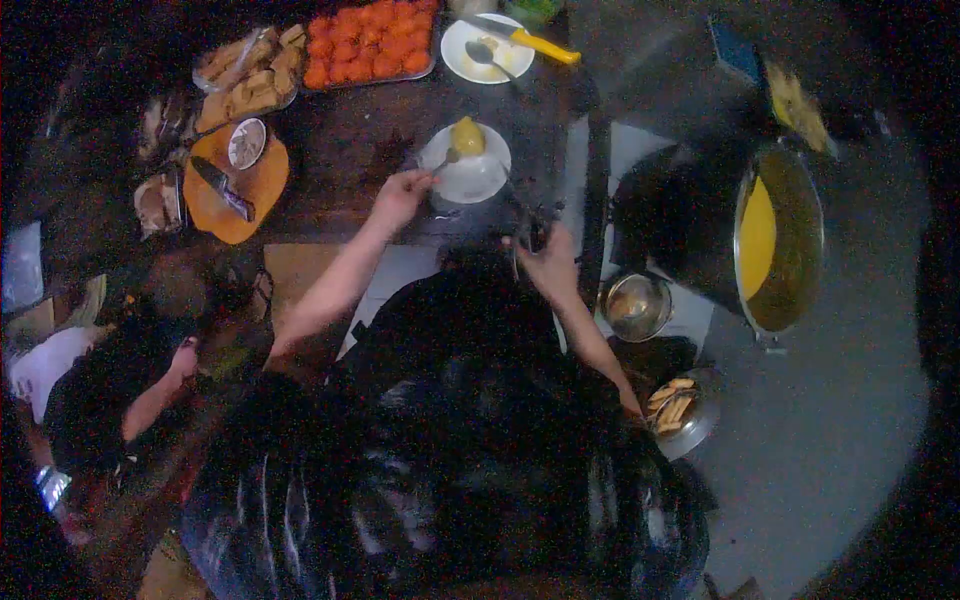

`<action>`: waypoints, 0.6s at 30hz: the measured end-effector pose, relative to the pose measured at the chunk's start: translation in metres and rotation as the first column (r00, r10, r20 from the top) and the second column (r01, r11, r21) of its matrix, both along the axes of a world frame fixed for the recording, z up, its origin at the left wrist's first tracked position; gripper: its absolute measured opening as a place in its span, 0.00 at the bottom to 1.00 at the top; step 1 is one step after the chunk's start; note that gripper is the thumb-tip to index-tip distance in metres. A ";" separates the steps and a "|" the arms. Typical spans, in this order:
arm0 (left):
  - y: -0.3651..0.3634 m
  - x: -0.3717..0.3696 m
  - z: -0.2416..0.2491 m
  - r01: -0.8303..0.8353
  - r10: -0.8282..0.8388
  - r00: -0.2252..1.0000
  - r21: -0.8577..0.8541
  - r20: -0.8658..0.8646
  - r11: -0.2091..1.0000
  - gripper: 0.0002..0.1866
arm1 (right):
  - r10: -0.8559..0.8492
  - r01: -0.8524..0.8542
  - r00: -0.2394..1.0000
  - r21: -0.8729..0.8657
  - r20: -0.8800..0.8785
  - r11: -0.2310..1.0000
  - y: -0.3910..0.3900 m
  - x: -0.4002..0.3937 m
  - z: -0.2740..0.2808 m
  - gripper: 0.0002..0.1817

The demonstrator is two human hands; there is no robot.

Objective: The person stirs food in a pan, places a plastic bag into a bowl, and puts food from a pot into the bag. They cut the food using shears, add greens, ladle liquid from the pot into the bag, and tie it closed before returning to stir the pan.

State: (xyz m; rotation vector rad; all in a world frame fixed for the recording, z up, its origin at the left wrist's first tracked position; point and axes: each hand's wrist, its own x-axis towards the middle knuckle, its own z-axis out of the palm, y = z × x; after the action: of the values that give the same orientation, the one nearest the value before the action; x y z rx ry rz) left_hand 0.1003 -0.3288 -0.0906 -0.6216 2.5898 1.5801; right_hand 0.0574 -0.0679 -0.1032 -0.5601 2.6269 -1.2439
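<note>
A white plate sits on the dark table in front of me, with a yellow lump of food at its far side. My left hand is closed on a thin metal utensil, probably a fork, whose tip is close to the lump. At the table's near edge, to the right of the plate, my right hand is closed around a dark object. Dim light hides what kind of object it is.
Beyond are a tray of orange-red balls, a bowl with a spoon and a yellow-handled knife. At left lies an orange board with a knife. A large pot stands right. A co-worker's hand shows at lower left.
</note>
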 end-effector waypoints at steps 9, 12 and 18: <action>0.012 -0.007 0.015 0.040 -0.052 0.999 -0.510 -0.010 0.859 0.12 | 0.113 -0.102 0.991 0.155 -0.067 0.983 -0.018 -0.038 0.017 0.31; 0.020 -0.007 0.022 0.097 -0.106 0.994 -0.591 0.019 0.801 0.12 | 0.153 -0.160 0.987 0.244 0.047 0.957 -0.022 -0.043 0.038 0.33; 0.019 -0.009 0.028 0.177 -0.210 0.977 -0.688 0.036 0.703 0.15 | 0.142 -0.166 0.984 0.295 0.104 0.941 -0.017 -0.057 -0.005 0.26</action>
State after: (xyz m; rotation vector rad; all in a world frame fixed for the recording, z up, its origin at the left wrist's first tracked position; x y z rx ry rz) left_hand 0.0910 -0.3094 -0.0630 -0.2993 3.1232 0.5186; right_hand 0.0006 -0.0844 -0.1082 -0.6300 2.5780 -0.7800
